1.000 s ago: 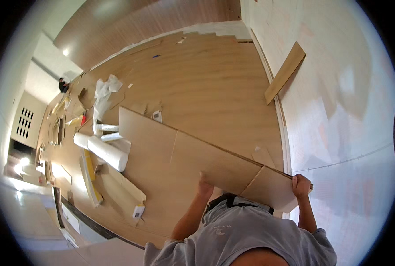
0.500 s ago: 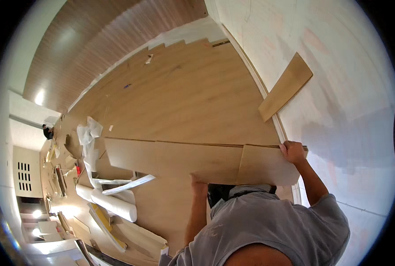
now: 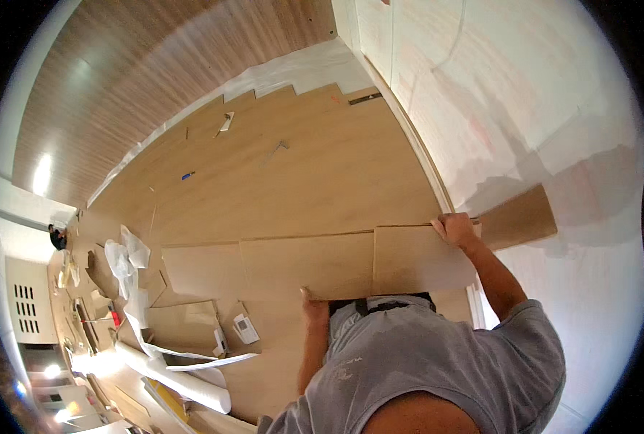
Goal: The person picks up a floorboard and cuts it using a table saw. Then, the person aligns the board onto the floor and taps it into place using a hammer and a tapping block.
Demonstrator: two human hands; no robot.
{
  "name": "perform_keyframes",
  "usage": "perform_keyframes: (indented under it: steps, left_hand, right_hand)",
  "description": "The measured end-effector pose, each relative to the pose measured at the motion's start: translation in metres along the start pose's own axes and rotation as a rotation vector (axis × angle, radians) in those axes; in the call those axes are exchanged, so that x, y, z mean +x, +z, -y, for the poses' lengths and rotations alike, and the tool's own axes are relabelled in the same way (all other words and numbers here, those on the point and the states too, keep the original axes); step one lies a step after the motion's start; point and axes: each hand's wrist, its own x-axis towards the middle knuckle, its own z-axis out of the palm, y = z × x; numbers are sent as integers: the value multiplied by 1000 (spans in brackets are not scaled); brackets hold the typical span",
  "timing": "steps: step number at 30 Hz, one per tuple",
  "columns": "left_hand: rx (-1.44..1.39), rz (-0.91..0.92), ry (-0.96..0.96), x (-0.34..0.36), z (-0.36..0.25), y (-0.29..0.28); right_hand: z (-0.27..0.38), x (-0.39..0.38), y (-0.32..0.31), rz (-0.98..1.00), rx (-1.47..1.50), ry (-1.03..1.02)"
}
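Note:
A long, light-brown run of flooring boards point(image 3: 307, 264) lies crosswise in front of my body, held in both hands. Two cross lines divide its face, and dark layered edges show along its far side. My right hand point(image 3: 456, 230) grips the far edge near the right end, close to the wall. At the near edge, left of my waist, my left hand point(image 3: 315, 307) has its thumb up against the boards; its other fingers are hidden. Beyond my right hand, a loose plank point(image 3: 523, 217) leans on the white wall, partly covered by the held boards.
Wood-look flooring point(image 3: 322, 181) stretches ahead to a stepped edge. On it lie a blue-handled tool point(image 3: 187, 176), an L-shaped metal tool point(image 3: 282, 145) and a dark bar point(image 3: 365, 99). White foam rolls point(image 3: 184, 380), plastic film point(image 3: 125, 264) and cardboard clutter the left. Another person point(image 3: 58, 236) is far left.
I have moved forward with the boards still in both hands. The leaning plank, ahead of my right hand before, is now beside it, and the tools on the floor look nearer.

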Motion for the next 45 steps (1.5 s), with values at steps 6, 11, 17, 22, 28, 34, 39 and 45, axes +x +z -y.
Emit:
perform_keyframes:
  steps: [6,11,17,22,28,34,39,45]
  left_hand:
    - [124,100,73,148,-79,97]
    - [182,133,-153,276,-76,161]
    - [150,24,-83,446,-90,233]
    - [124,-4,-3,516,-118,297]
    - [58,-112,80,583,-157,356]
    - [-2,-114,110,699,-214,384]
    - [24,-46,8,839,-269,378]
    - [-11,-73,-109,1030,-328,395]
  right_hand:
    - [-1,127,-16,74,172,200]
    - [-43,259,3,148,159,246]
    - [-87,475,1,202,156,140]
    - [-92,623,-56,189,218,30]
    - [-84,764,-79,208,237,-51]
    - [-135,855,-56,-531,338,324]
    - [-130,902,-29,22,1001,767]
    - [-73,1056,27,-171,966,911]
